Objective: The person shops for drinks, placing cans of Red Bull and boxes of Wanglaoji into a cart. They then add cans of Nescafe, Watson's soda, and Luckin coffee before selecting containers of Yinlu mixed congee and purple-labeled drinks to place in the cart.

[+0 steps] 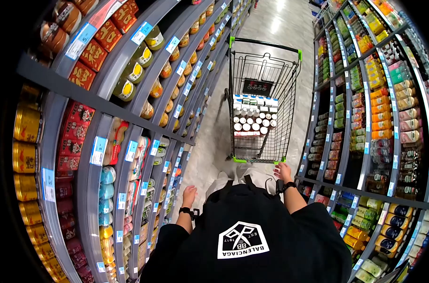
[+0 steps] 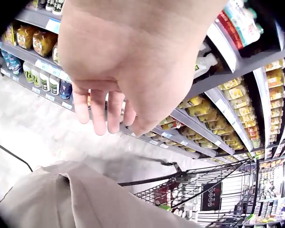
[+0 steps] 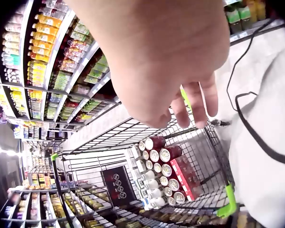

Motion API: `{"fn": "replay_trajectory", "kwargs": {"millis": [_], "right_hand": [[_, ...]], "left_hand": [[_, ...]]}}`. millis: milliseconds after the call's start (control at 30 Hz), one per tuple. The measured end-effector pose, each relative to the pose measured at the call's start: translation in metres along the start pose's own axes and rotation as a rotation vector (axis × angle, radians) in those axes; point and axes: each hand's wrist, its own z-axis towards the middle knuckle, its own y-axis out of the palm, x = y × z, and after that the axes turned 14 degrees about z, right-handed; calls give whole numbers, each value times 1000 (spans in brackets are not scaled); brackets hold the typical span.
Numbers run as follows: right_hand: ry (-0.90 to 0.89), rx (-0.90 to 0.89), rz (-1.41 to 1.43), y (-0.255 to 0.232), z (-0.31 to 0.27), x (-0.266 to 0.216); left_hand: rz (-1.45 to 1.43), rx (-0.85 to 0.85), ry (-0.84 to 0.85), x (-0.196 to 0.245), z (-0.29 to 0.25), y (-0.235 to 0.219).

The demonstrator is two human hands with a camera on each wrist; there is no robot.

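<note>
My left hand point(image 1: 189, 195) hangs beside my body with nothing in it. Its fingers are relaxed and point down in the left wrist view, above the floor. At the near right corner of a wire shopping cart point(image 1: 266, 44) is my right hand point(image 1: 283, 172), its fingertips right at the green corner piece point(image 1: 279, 162). In the right wrist view its fingers hang loosely and overlap the cart's near edge. Inside the cart stand rows of round-topped cans point(image 3: 166, 154), a red pack point(image 3: 185, 178) and white bottles point(image 3: 154, 187).
Tall shelving point(image 1: 99, 89) with jars, cans and packs lines the left side. Bottled drinks fill the shelves point(image 1: 379, 108) on the right. A shiny grey floor point(image 1: 275, 19) runs ahead between them. A black cord point(image 3: 244, 61) hangs beside light clothing point(image 3: 266, 123).
</note>
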Motion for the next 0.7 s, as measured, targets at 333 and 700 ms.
{"fn": "replay_trajectory", "kwargs": {"millis": [333,700], "right_hand": [[30,-71,64,71,84,-67],[-983,-571,-579,302,106,-181]], "left_hand": [[-54,140,16,65,15,18],[214,744,390,306,-50,-12]]}}
